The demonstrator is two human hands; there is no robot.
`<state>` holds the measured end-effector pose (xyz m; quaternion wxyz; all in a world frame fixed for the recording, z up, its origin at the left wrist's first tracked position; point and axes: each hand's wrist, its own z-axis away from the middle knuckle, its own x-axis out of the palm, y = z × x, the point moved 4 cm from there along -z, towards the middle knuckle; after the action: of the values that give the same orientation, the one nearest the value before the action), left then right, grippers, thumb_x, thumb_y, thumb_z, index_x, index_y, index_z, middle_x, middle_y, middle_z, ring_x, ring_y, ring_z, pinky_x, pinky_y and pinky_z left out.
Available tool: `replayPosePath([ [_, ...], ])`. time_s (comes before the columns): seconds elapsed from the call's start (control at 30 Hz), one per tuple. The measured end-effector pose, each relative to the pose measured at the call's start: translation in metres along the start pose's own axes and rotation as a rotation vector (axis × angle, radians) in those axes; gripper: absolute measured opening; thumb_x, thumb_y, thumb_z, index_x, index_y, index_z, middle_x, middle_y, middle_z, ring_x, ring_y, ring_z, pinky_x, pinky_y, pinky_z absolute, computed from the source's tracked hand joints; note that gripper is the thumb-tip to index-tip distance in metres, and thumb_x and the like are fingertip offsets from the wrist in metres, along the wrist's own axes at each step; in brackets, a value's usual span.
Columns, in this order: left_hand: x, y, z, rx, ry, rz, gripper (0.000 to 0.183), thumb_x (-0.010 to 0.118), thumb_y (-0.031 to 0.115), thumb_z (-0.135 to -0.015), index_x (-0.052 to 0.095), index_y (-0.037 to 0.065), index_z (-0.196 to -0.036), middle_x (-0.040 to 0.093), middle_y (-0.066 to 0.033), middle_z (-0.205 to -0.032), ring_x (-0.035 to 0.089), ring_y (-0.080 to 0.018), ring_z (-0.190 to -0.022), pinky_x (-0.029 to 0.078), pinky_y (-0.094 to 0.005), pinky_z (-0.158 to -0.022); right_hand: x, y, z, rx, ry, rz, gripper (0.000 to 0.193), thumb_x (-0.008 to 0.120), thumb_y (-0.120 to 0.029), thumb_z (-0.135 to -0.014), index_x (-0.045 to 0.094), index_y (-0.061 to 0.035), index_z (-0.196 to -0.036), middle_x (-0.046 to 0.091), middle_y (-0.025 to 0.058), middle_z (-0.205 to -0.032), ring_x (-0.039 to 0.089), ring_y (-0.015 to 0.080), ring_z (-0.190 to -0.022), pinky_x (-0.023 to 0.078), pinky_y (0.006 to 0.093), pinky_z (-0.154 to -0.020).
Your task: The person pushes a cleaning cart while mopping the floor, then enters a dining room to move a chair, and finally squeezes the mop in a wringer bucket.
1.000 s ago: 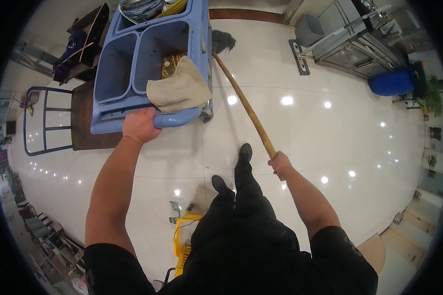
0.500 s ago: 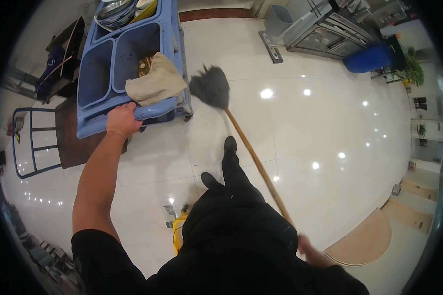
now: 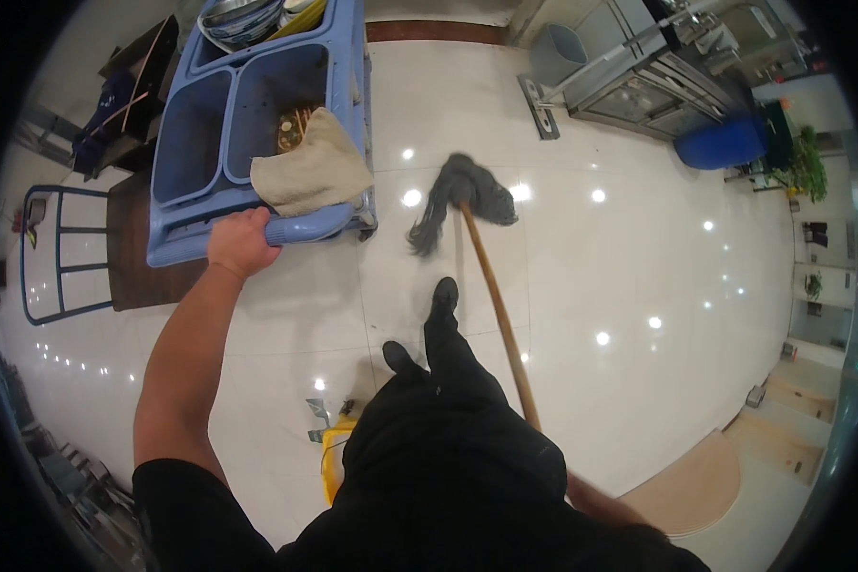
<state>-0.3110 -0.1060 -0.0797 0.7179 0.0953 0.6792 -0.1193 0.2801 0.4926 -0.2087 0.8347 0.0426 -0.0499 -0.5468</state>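
My left hand (image 3: 241,240) is wrapped round the push handle (image 3: 310,225) of a blue plastic cart (image 3: 162,250). Beside it a beige cloth (image 3: 315,170) drapes over the cart's front rim and a bin (image 3: 276,81). The grey string mop (image 3: 462,195) lies spread on the floor ahead of my feet. Its wooden handle (image 3: 500,305) slants back to my right hip. There my right forearm (image 3: 608,503) shows, but the hip hides my fingers; the mop moves with that arm, so the hand holds it.
Bowls (image 3: 243,21) sit in the cart's far section. A chair (image 3: 129,243) stands left of the cart. Behind my left foot is a yellow bucket-like object (image 3: 332,462). A flat mop (image 3: 541,110), grey bin (image 3: 557,52), steel cabinet (image 3: 643,95) and blue tub (image 3: 720,143) are at the far right.
The mop head has swung right and nearer, away from the cart's side, with its strands now spread differently. My right hand has slipped out of sight behind my hip. My left hand keeps its grip.
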Motion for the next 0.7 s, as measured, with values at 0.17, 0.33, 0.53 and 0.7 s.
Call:
replayPosePath([
  [0.17,0.005,-0.001,0.001,0.066,0.097,0.051,0.025,0.07,0.027,-0.064,0.056,0.011,-0.077,0.063,-0.0079,-0.076,0.063,-0.0296,-0.072,0.052,-0.0415,-0.062,-0.102,-0.284,-0.05,-0.341,-0.427,-0.418,0.022,0.058,-0.03,-0.086,0.058,-0.0085,-0.083,0.057,0.0092,-0.075,0.062,0.0248,-0.066,0.054,0.0416,-0.06],
  [0.33,0.002,-0.003,0.005,0.058,0.127,0.073,0.025,0.071,0.025,-0.062,0.055,0.011,-0.075,0.061,-0.0074,-0.072,0.062,-0.0292,-0.068,0.051,-0.0415,-0.06,-0.225,-0.608,0.0,-0.656,0.44,-0.13,0.026,0.068,-0.026,-0.082,0.056,-0.0043,-0.074,0.051,0.008,-0.056,0.045,0.0197,-0.043,0.036,0.0363,-0.04],
  [0.53,0.003,-0.002,0.005,0.09,0.079,0.069,0.025,0.071,0.025,-0.062,0.055,0.011,-0.076,0.06,-0.0075,-0.071,0.061,-0.0292,-0.067,0.05,-0.041,-0.06,-0.258,-0.679,0.042,-0.439,0.484,-0.11,0.027,0.061,-0.023,-0.087,0.051,-0.0021,-0.072,0.051,0.0102,-0.061,0.043,0.0175,-0.041,0.03,0.0344,-0.035],
  [0.7,0.002,0.002,-0.005,0.103,0.108,0.09,0.025,0.071,0.024,-0.062,0.055,0.012,-0.076,0.061,-0.0078,-0.074,0.062,-0.0291,-0.07,0.051,-0.0413,-0.062,-0.279,-0.488,-0.019,-0.508,0.63,0.093,0.025,0.066,-0.018,-0.083,0.053,0.0033,-0.088,0.058,0.0131,-0.06,0.058,0.0221,-0.049,0.044,0.0396,-0.039],
])
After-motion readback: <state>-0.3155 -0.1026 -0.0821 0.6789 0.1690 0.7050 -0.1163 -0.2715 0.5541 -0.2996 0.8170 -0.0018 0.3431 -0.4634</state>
